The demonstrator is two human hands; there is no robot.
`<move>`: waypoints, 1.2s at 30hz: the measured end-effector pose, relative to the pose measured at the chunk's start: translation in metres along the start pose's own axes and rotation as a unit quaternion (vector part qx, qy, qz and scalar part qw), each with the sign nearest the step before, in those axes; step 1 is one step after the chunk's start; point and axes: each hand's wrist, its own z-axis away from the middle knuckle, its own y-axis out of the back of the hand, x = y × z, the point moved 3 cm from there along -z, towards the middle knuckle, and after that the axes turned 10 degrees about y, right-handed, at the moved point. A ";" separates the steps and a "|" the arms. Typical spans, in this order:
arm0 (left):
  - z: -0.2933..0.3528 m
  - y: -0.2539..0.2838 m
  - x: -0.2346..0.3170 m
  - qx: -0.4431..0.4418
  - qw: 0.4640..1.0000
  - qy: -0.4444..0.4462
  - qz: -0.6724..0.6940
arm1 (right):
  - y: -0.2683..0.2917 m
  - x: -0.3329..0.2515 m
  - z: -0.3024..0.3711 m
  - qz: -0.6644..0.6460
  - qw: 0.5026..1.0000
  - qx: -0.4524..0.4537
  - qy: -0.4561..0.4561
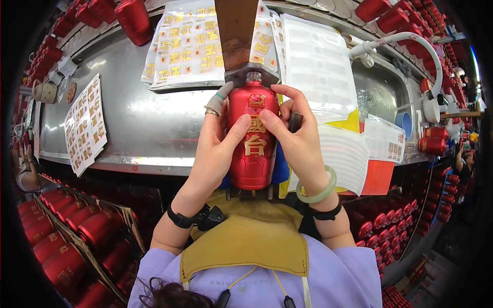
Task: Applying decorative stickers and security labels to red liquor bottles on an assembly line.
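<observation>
A red bottle (250,172) with a clear glass neck lies in front of me, its neck against a brown block on a post (236,36). Large gold characters and a small emblem sit on its front. My left hand (215,136) grips its left side, the thumb pressed near the gold characters. Grey covers sheathe some of that hand's fingertips. From the other side my right hand (295,136) holds the bottle, thumb on the upper character and index finger at the shoulder. A dark rounded object (295,122) shows by its curled fingers; its kind is unclear.
Sheets of gold character stickers (179,46) lie beyond the bottle, with another sheet (86,126) at the left of the metal bench (154,123). White sheets (321,66) are at right, beside a sink (382,84) with a pale pipe (405,37). Racks of red bottles (97,223) flank me.
</observation>
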 end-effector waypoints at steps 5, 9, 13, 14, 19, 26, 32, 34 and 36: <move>-0.001 0.001 0.004 -0.005 1.000 0.009 0.018 | 0.005 -0.006 -0.017 -0.009 1.000 -0.014 -0.015; -0.002 0.001 0.001 -0.001 0.999 0.012 0.029 | 0.004 -0.004 -0.034 0.036 0.998 -0.043 0.002; -0.004 0.001 -0.003 0.009 0.999 -0.025 -0.031 | 0.004 -0.003 -0.042 0.045 0.997 -0.056 0.003; -0.004 0.000 -0.002 0.010 0.999 -0.023 -0.034 | 0.004 -0.004 -0.043 0.045 0.997 -0.057 0.002; -0.004 0.000 -0.001 0.014 0.999 -0.020 -0.044 | 0.004 -0.009 -0.045 0.070 0.996 -0.060 -0.002; -0.005 0.002 -0.003 0.013 0.997 -0.034 -0.064 | 0.008 -0.014 -0.049 0.001 0.994 -0.067 -0.083; -0.005 0.002 -0.003 0.008 0.997 -0.031 -0.065 | 0.006 -0.009 -0.050 0.060 0.994 -0.089 -0.030; -0.005 0.003 -0.003 0.008 0.997 -0.036 -0.065 | 0.005 -0.008 -0.052 0.079 0.993 -0.088 -0.025; -0.005 0.001 -0.002 0.006 0.998 -0.033 -0.059 | 0.006 -0.007 -0.052 0.083 0.992 -0.091 -0.026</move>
